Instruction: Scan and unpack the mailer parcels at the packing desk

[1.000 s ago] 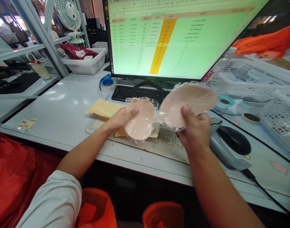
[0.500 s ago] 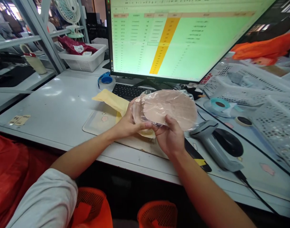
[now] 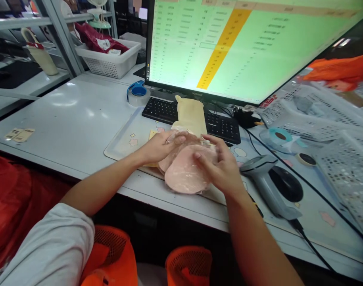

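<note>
Both hands have stacked the two pink pads down onto the desk mat.

Bright, even indoor light from overhead. Strong green-white glow off the monitor, washing out its text. Soft glare patches on the white tabletop at left. Faint shadows only. Motion blur across the right hand. Wide-angle bending at the edges, with soft focus along the right side.

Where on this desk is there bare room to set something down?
Bare desk lies left of the desk mat, between the tape roll and the front edge. Crowded: both hands hold pink pads mid-mat; scanner, mouse and baskets fill the right.
</note>
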Available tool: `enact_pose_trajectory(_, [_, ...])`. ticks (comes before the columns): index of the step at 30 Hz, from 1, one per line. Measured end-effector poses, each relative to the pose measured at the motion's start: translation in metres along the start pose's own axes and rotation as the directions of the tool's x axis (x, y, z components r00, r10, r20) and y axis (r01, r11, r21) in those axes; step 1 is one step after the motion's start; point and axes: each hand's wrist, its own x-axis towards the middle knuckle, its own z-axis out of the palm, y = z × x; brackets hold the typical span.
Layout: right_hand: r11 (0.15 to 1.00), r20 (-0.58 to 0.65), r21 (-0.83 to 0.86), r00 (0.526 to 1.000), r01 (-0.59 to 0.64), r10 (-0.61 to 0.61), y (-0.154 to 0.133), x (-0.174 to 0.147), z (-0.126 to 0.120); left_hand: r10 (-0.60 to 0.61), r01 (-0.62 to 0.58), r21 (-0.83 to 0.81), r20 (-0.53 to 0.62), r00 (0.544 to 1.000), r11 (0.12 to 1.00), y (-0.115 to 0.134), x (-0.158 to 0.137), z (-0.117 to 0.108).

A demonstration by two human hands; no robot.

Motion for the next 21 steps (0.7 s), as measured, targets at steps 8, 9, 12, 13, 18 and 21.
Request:
enact_pose_trajectory(8, [0.939, -0.174, -0.267, 0.947, 0.218, -0.269, -0.004, -0.012, 0.020, -0.232, 0.231, -0.254, 0.024, 0.972, 0.939, -0.005, 0.001, 0.007])
enact_pose_trajectory(9, [0.931, -0.177, -0.280, 0.941, 0.234, -0.290, -0.004, -0.012, 0.020, -0.213, 0.216, -0.250, 0.041, 0.976, 0.944, -0.003, 0.001, 0.006])
enact_pose_trajectory(12, [0.909, -0.181, -0.283, 0.913, 0.307, -0.365, -0.003, -0.011, 0.021, -0.059, 0.088, -0.231, 0.129, 0.990, 0.969, 0.002, 0.000, 0.009])
enact_pose_trajectory(13, [0.905, -0.183, -0.271, 0.905, 0.328, -0.383, -0.003, -0.010, 0.021, -0.008, 0.047, -0.231, 0.166, 0.986, 0.972, 0.003, -0.001, 0.010])
enact_pose_trajectory(18, [0.887, -0.169, -0.241, 0.883, 0.394, -0.438, -0.004, -0.007, 0.021, 0.011, 0.017, -0.217, 0.124, 0.992, 0.976, 0.001, -0.005, 0.019])
enact_pose_trajectory(21, [0.881, -0.160, -0.253, 0.881, 0.400, -0.446, -0.006, -0.006, 0.018, -0.020, 0.029, -0.153, 0.063, 0.998, 0.988, 0.001, -0.008, 0.021])
